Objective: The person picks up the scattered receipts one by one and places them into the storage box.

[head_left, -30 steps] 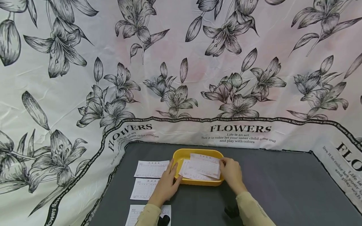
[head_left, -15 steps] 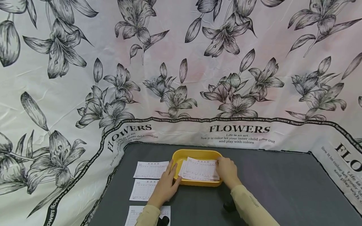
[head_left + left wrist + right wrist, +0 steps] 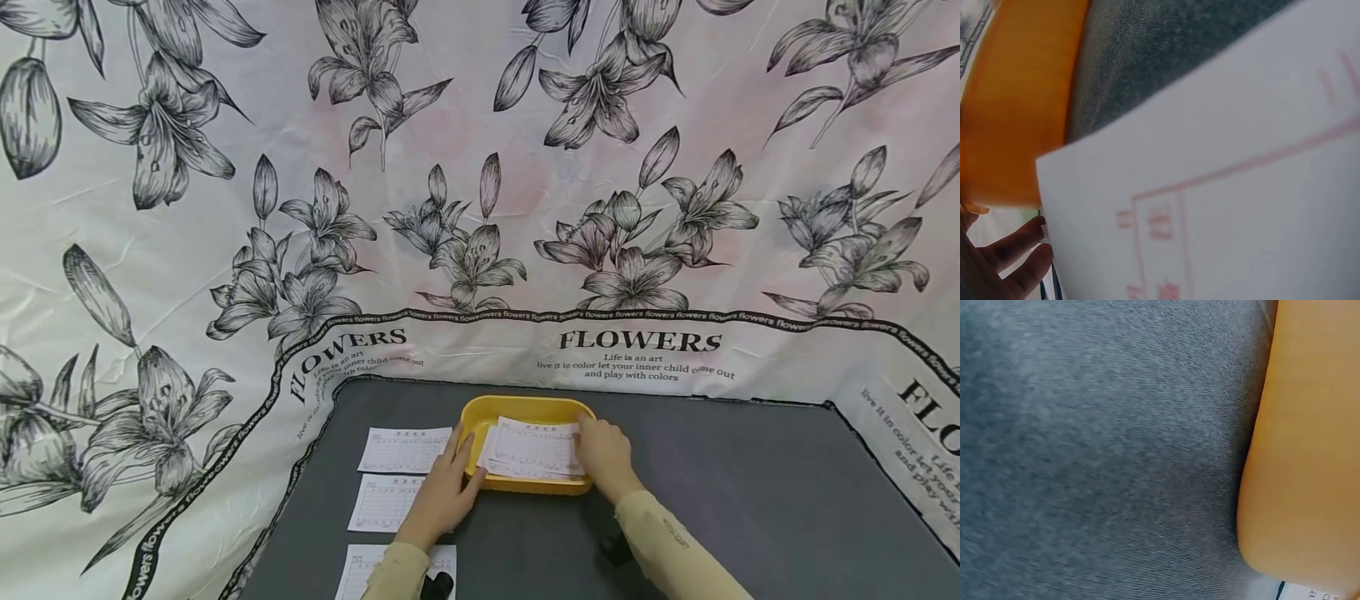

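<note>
In the head view, a yellow plastic tray (image 3: 525,486) holds several overlapping printed paper forms (image 3: 536,446). My left hand (image 3: 442,496) rests at the tray's left end, fingers extended along its side and thumb by the front rim. My right hand (image 3: 606,454) reaches over the right end, its curled fingers at the right edge of the top form; the fingertips are partly hidden. The left wrist view shows fingers (image 3: 1019,247) below the tray wall (image 3: 1022,112), beside a close sheet (image 3: 1210,187). Only the tray's outer wall (image 3: 1304,456) and the cloth appear in the right wrist view.
Three more printed forms lie in a column left of the tray: a far one (image 3: 405,450), a middle one (image 3: 378,504) and a near one (image 3: 360,571), partly covered by the left arm. Dark grey cloth (image 3: 750,500) covers the table, bordered by a flower-printed sheet (image 3: 465,233).
Over the first half second, the top form, pinched by my right hand, moved left and down onto the others and levelled out. Since then the right hand has barely moved; the left hand stays put.
</note>
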`<move>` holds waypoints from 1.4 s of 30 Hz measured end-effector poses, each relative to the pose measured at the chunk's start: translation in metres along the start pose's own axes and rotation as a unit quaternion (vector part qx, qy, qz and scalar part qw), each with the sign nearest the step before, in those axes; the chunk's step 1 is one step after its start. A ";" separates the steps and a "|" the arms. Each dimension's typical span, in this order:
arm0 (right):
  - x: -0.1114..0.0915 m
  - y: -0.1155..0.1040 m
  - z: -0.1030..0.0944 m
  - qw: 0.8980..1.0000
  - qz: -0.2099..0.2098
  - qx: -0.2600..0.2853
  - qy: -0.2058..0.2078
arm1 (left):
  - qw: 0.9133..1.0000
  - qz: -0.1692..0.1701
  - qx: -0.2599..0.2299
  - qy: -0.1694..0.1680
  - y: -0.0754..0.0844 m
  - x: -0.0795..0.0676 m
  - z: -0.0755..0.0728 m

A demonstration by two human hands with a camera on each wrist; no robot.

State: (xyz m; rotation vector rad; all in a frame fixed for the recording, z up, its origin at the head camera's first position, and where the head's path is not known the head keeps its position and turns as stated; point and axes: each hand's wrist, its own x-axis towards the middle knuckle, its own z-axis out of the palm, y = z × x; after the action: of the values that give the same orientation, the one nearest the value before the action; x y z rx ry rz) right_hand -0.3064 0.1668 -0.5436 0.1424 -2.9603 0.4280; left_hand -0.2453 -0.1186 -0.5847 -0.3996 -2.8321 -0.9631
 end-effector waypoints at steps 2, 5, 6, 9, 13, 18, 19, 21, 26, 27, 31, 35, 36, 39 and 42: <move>-0.003 0.001 -0.001 1.000 -0.006 0.007 0.012 | 1.000 -0.001 0.000 0.001 0.000 0.000 0.000; -0.009 0.001 -0.003 0.999 -0.019 0.024 0.043 | 1.000 0.000 0.004 0.002 0.000 0.000 0.001; -0.011 0.002 -0.004 0.998 -0.023 0.032 0.055 | 1.000 0.000 0.004 0.002 0.000 0.000 0.001; -0.017 0.004 -0.005 0.993 -0.035 0.061 0.092 | 1.000 0.000 0.008 0.002 0.000 0.000 0.001; -0.026 0.010 -0.007 0.983 -0.042 0.103 0.146 | 1.000 0.003 0.011 0.003 0.000 0.000 0.000; -0.040 0.018 -0.006 0.974 -0.034 0.135 0.180 | 1.000 0.012 0.018 0.006 0.001 0.000 -0.002; -0.043 0.019 -0.005 0.975 -0.030 0.136 0.175 | 1.000 0.012 0.021 0.004 0.000 0.000 -0.002; -0.049 0.021 -0.004 0.978 -0.020 0.139 0.156 | 1.000 0.013 0.021 0.004 0.000 0.000 -0.002; -0.060 0.021 0.004 0.985 0.002 0.139 0.099 | 1.000 0.020 0.019 0.005 -0.001 0.001 -0.002; -0.062 0.021 0.006 0.986 0.005 0.140 0.090 | 1.000 0.021 0.019 0.004 -0.001 0.001 -0.003; -0.067 0.021 0.017 0.988 0.003 0.141 0.063 | 1.000 0.016 0.019 -0.003 0.001 0.001 -0.004; -0.068 0.021 0.025 0.988 0.002 0.142 0.054 | 1.000 0.007 0.017 -0.011 0.002 0.001 -0.005; -0.068 0.021 0.026 0.988 0.003 0.142 0.053 | 1.000 0.009 0.017 -0.011 0.002 0.001 -0.005; -0.068 0.021 0.028 0.989 0.003 0.140 0.050 | 1.000 0.009 0.013 -0.010 0.002 0.001 -0.006; -0.067 0.020 0.027 0.990 0.002 0.135 0.046 | 1.000 0.012 -0.004 -0.002 0.000 0.003 -0.006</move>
State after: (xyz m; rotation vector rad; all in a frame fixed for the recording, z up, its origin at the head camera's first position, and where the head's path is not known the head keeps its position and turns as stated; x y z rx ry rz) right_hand -0.2458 0.1833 -0.5859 0.1432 -2.7983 0.8126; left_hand -0.2476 -0.1219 -0.5793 -0.4350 -2.8202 -0.9715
